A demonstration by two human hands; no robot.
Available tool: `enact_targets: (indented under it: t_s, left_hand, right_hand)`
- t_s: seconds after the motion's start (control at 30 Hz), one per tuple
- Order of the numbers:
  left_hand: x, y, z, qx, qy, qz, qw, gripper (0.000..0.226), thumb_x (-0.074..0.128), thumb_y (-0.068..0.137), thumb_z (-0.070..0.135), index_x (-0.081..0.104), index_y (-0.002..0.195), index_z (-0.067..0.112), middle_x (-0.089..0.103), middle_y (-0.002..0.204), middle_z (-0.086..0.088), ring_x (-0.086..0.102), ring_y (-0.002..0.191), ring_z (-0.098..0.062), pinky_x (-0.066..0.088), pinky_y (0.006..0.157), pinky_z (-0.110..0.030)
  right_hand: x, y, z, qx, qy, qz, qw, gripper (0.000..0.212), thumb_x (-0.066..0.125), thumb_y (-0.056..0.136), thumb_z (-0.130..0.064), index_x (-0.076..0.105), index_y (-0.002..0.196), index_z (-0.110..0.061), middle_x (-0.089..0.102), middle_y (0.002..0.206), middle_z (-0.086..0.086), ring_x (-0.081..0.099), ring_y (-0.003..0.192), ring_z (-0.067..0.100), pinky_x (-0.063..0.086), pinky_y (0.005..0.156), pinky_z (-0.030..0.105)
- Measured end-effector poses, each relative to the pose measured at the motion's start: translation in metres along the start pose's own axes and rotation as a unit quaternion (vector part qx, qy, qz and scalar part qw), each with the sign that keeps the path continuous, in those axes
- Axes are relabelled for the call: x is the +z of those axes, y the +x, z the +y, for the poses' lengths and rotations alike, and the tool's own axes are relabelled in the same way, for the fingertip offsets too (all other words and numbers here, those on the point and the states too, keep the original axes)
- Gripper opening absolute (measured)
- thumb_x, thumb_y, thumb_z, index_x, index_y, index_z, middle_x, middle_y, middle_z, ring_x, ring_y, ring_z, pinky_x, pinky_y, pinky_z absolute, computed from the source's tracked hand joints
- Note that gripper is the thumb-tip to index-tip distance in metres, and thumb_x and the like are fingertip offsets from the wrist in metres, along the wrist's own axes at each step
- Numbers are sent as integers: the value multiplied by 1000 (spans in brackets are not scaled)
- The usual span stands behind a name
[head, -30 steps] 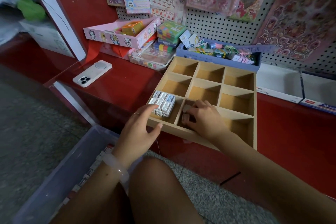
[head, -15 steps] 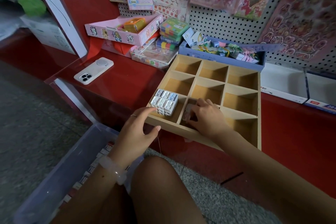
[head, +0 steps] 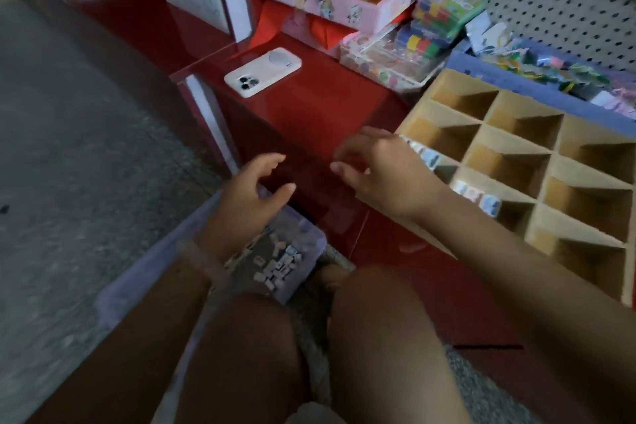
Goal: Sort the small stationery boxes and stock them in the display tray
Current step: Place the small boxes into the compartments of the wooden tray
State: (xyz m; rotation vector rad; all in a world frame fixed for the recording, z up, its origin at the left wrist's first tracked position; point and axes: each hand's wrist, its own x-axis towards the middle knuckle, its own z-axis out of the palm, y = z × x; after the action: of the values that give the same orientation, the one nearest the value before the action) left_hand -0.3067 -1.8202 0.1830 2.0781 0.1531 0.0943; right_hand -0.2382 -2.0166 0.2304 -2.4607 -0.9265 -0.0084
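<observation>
Display tray [head: 537, 162] on red counter [head: 309, 113]; few small stationery boxes [head: 476, 198] in its near compartments. Loose boxes [head: 277, 267] in plastic bin [head: 309, 244] on floor, below tray's near-left corner. Left hand [head: 249, 196] above bin, right hand [head: 377, 172] left of tray: grip loosely curled, holding nothing. Best approach likely: reach into bin, gather matching boxes, seat flat in one compartment.

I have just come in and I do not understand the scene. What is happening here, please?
A person is stocking a wooden display tray with small stationery boxes. Two near compartments hold some; the others in view look bare. Both hands, the left hand and the right hand, hold nothing and hang above a clear bin of loose boxes on the floor.
</observation>
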Motion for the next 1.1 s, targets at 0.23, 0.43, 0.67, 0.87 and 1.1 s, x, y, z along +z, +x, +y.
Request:
enact_targets:
  t_s: [0.23, 0.43, 0.67, 0.87, 1.1]
  left_hand:
    - [-43, -13, -131, -147, -23, 81, 985, 35, 60, 89, 5, 53, 124, 3, 54, 117, -5, 52, 111, -17, 39, 89, -12]
    - [-10, -31, -254, -295, -63, 67, 951, 31, 65, 87, 10, 54, 115, 17, 57, 109, -2, 53, 104, -15, 42, 97, -32]
    - [63, -55, -344, -442, -9, -58, 895, 50, 62, 90, 16, 44, 136, 9, 52, 131, -10, 50, 116, -21, 34, 91, -20]
    - [84, -107, -398, -390, 303, -334, 803, 68, 59, 89, 33, 25, 147, 16, 31, 148, -10, 37, 131, -29, 42, 96, -37]
    - [104, -111, -430, -315, 265, -291, 864, 33, 68, 69, 1, 70, 102, 4, 66, 103, -22, 65, 89, -42, 57, 63, -47]
  right_hand:
    - [163, 80, -16, -49, 14, -355, 934, 44, 53, 94, -25, 45, 136, -13, 46, 138, 9, 48, 121, 24, 36, 90, 21]
    - [255, 101, 12, -58, 11, -513, 857, 48, 54, 94, -20, 39, 139, -11, 45, 140, 8, 47, 120, 22, 33, 88, 17]
    - [326, 96, 55, 52, 54, -506, 859, 49, 60, 91, -23, 44, 137, -18, 48, 137, 6, 50, 119, 20, 32, 78, 14]
    - [357, 87, 76, 81, 40, -518, 850, 40, 56, 92, -20, 50, 131, -12, 52, 132, 10, 51, 117, 24, 37, 86, 22]
    - [371, 87, 84, 104, 25, -493, 863, 35, 52, 93, -21, 52, 126, -10, 54, 127, 13, 55, 111, 29, 44, 91, 33]
